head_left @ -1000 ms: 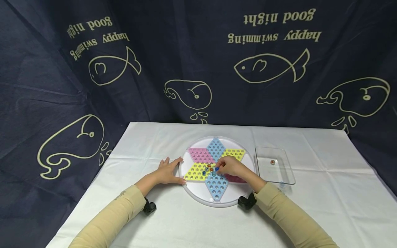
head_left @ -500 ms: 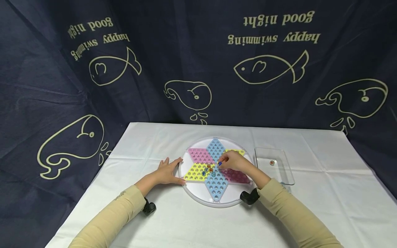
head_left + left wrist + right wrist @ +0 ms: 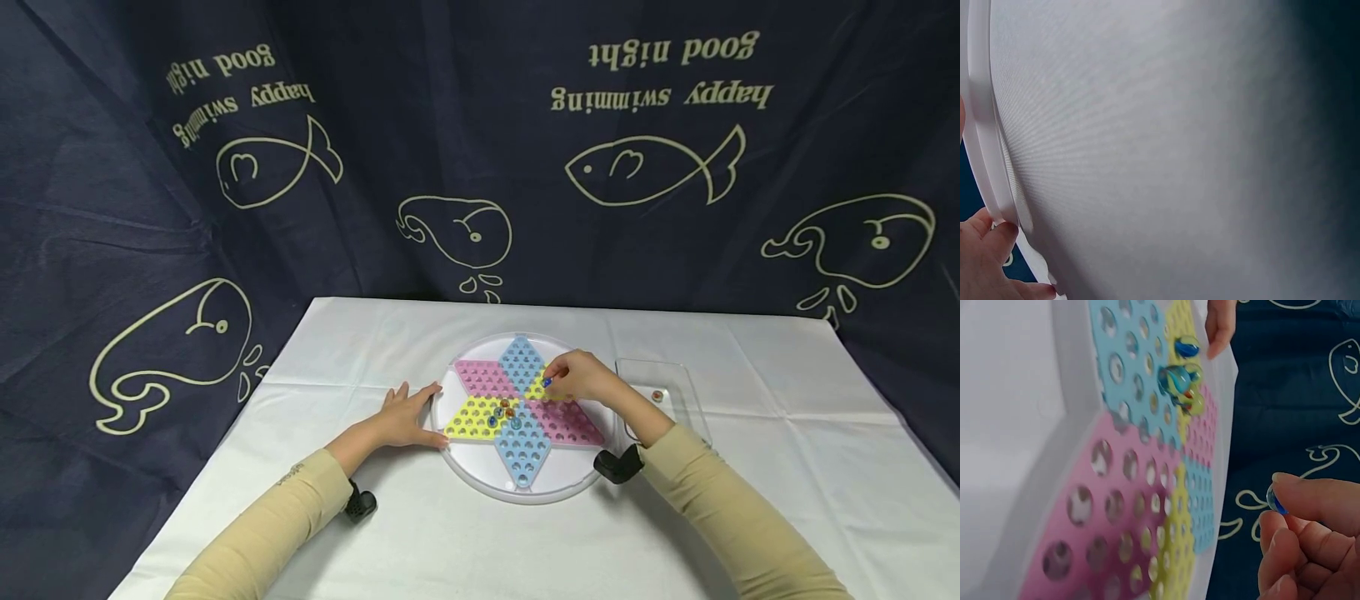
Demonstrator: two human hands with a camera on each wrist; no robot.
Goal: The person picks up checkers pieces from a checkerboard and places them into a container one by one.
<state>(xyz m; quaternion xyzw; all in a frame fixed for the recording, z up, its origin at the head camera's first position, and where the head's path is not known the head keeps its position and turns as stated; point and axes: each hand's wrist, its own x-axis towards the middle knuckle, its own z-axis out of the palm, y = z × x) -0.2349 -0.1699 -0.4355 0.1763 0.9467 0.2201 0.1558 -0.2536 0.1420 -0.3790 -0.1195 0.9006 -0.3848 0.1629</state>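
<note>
My right hand (image 3: pixel 583 377) pinches a clear marble (image 3: pixel 1275 500) with a blue swirl between thumb and fingers, above the yellow section at the right rear of a round Chinese checkers board (image 3: pixel 525 497). In the head view, my left hand (image 3: pixel 401 422) has its fingers spread, with thumb and fingertips at the board's left rim. Several marbles sit in holes near the middle, among them a teal marble (image 3: pixel 516 423), a blue marble (image 3: pixel 492 422) and an orange marble (image 3: pixel 505 403). The left wrist view shows mostly white cloth and the board's rim.
Right of the board stands a clear plastic box (image 3: pixel 651 362), partly hidden by the right forearm, with one orange marble (image 3: pixel 657 396) inside. A white cloth (image 3: pixel 375 333) covers the table. Behind it hangs a dark blue curtain (image 3: pixel 465 100) with fish and whale drawings.
My right hand has lifted the blue marble from near the board's middle and carried it right and toward the back. My left hand has stayed at the rim.
</note>
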